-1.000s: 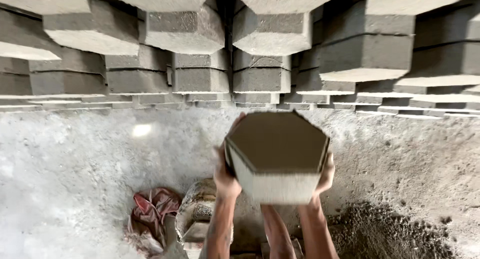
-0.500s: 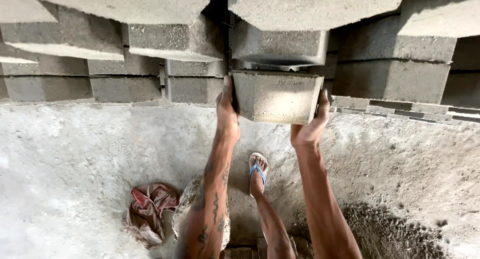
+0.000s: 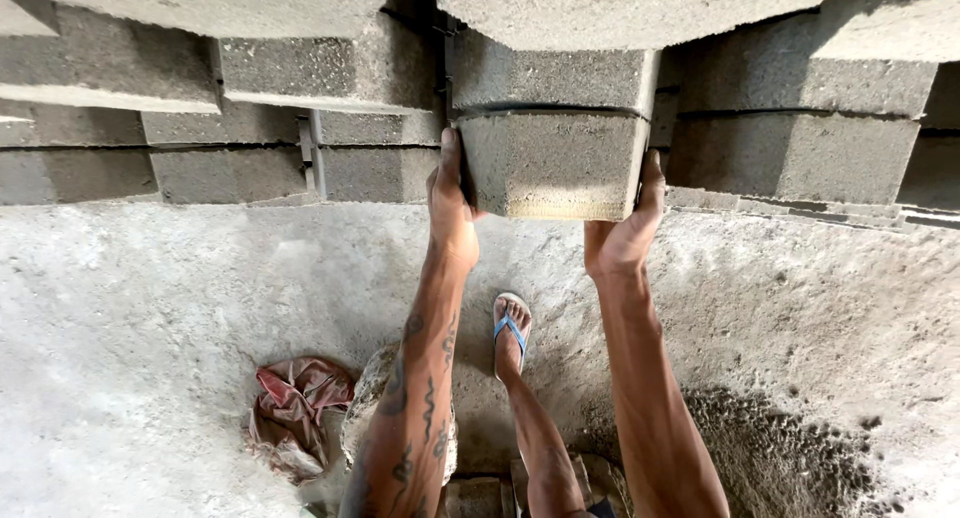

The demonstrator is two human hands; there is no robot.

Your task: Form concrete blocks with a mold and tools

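Block (image 3: pixel 552 163) of grey concrete gripped at both flanks: left hand (image 3: pixel 450 203) pressed flat on one side, right hand (image 3: pixel 625 228) on the other, clamped for even support. Held against stacked blocks (image 3: pixel 790 153), beneath another. Sandalled foot (image 3: pixel 510 330) planted on dusty floor (image 3: pixel 150 298); red rag (image 3: pixel 295 408) nearby.

I see no packages, labels, signs or screens anywhere in my view.
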